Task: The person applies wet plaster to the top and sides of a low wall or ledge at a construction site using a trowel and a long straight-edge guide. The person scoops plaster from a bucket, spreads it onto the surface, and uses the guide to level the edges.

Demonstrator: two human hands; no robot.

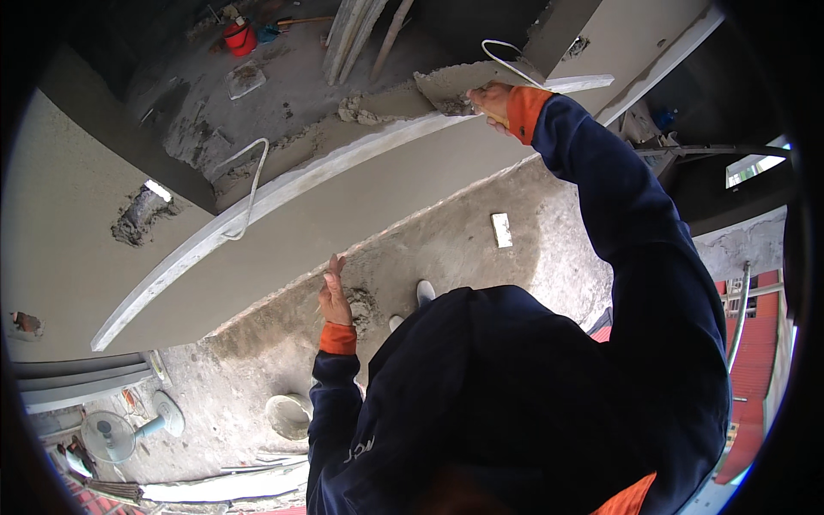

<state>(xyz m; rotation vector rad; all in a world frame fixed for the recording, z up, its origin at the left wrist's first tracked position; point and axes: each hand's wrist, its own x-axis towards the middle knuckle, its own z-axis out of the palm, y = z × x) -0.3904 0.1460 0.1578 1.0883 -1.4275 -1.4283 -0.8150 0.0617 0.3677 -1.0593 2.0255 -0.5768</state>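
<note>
Atop the ledge [318, 139], right grip [493, 104] seemingly holds a trowel [456, 105].

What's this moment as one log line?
Left hand: open, seemingly empty | Right hand: at grey mortar-topped ledge, grip unclear | Long white strip: along ledge edge

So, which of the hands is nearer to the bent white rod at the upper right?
The right. The right hand is just below the bent white rod in the picture; the left hand is much farther off, lower and to the left.
</note>
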